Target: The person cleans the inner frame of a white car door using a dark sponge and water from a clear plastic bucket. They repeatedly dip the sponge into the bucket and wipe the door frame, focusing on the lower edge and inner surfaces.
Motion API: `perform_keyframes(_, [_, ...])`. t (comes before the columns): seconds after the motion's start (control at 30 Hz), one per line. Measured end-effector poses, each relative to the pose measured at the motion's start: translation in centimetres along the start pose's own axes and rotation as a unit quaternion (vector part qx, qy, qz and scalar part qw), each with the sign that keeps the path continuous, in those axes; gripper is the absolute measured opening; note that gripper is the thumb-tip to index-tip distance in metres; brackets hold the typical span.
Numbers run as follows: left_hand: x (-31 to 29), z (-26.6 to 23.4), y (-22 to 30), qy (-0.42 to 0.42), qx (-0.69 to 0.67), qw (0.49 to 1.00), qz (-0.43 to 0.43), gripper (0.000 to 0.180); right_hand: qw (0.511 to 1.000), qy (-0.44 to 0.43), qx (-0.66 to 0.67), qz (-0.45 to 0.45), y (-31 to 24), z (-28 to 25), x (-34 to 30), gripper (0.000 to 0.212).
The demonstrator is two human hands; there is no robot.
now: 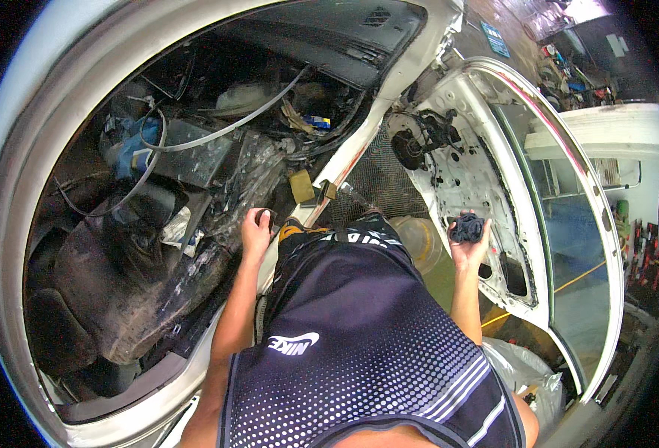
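Note:
My right hand (470, 250) is raised beside the open car door (486, 160), palm up. Its fingers curl round a black bundle (467, 228), rounded and crumpled; whether it is cloth or rubber I cannot tell. My left hand (255, 233) is over the inner edge of the door sill, at the edge of the stripped car interior. Its fingers are bent closed, and a small dark patch shows at their tips. What they hold, if anything, is too small to name. Near it, two yellowish blocks, one a sponge-like block (301, 187), sit at the sill.
A dirty car seat (132, 257) fills the left, with a pale loose hose (232, 127) looping above the cabin floor. The door's inner panel is bare metal with holes. A clear round tub (417, 243) and a silvery plastic bag (523, 366) are by the door's foot.

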State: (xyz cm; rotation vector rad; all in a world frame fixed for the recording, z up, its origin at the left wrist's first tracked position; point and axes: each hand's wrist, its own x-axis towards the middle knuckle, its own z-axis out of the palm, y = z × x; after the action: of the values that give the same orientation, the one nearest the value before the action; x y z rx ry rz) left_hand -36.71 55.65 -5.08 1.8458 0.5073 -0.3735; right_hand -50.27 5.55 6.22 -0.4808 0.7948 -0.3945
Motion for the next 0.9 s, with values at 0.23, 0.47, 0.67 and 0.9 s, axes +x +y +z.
perform_keyframes(0.23, [0.7, -1.8, -3.9, -0.072, 0.283, 0.953, 0.087, 0.028, 0.99, 0.092, -0.106, 0.023, 0.6, -9.7, -0.3, 0.032])
perform_keyframes(0.47, [-5.2, -2.6, -9.8, -0.101, 0.414, 0.905, -0.009, 0.036, 0.941, 0.246, -0.131, 0.19, 0.2, -26.5, -3.5, 0.03])
perform_keyframes(0.67, [-14.8, -0.6, -13.3, -0.159, 0.438, 0.878, -0.115, 0.034, 0.83, 0.157, -0.475, 0.247, -3.0, -33.9, -5.3, 0.036])
perform_keyframes(0.9, [-25.6, -0.7, -15.8, -0.091, 0.405, 0.903, -0.109, 0.03, 0.758, 0.076, -0.611, 0.214, -4.8, -36.1, -1.5, 0.056])
